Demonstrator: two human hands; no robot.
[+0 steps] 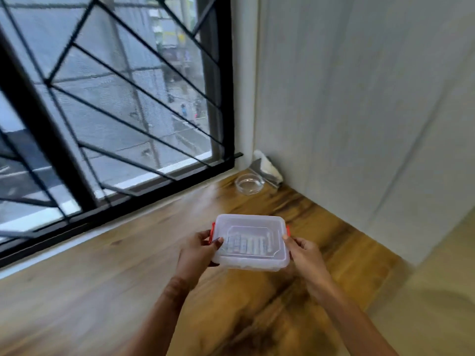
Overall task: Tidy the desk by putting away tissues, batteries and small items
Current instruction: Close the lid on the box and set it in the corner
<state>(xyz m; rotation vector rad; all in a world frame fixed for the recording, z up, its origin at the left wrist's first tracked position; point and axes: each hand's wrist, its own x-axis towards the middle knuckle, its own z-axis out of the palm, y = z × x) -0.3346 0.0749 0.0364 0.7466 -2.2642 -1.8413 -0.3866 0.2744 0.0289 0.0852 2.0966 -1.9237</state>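
A clear plastic box (250, 260) with a lid on and red side clips is held above the wooden desk (115, 278). Through the lid I see a row of several batteries (246, 244) lying inside. My left hand (199, 249) grips the box's left end, thumb on the lid. The right end is gripped by my right hand (303, 253). In the far corner a metal tissue holder (266, 168) with white tissues leans by the wall, with a small glass bowl (249, 184) in front of it.
A barred window (115, 98) runs along the desk's far edge. A pale wall (359, 111) borders the right side, and the desk's right edge drops to a light floor (437, 291).
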